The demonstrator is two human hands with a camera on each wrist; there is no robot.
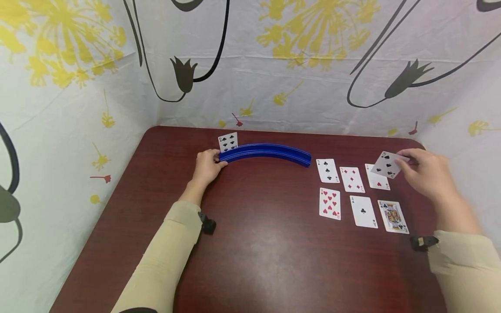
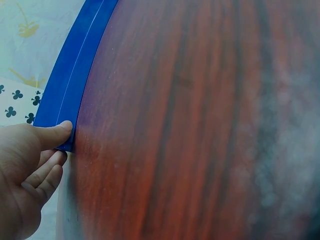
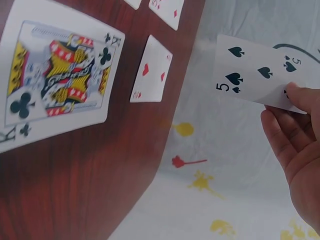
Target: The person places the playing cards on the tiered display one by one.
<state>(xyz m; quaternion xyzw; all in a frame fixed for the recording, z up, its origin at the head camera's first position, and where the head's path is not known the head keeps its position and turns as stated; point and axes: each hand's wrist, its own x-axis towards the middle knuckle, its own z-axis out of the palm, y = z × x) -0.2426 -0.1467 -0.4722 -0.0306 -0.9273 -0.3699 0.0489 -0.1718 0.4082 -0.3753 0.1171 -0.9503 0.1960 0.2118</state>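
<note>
Near the table's back edge, my left hand (image 1: pixel 206 166) grips the left end of a blue curved card holder (image 1: pixel 270 151), thumb on its front face in the left wrist view. A clubs card (image 1: pixel 228 140) stands upright in the holder beside that hand, its lower part hidden. On the right, my right hand (image 1: pixel 428 171) pinches a five of spades (image 3: pixel 255 72) by one edge, thumb on its face. The card is held above the table and, in the head view, overlaps a red two (image 1: pixel 379 181) lying there.
Face-up cards lie in two rows at right: a clubs card (image 1: pixel 328 171), five of diamonds (image 1: pixel 352 179), a hearts card (image 1: pixel 330 203), ace of clubs (image 1: pixel 363 211) and king of clubs (image 1: pixel 393 216). A patterned cloth (image 1: pixel 250 78) hangs behind the brown table (image 1: pixel 274 261).
</note>
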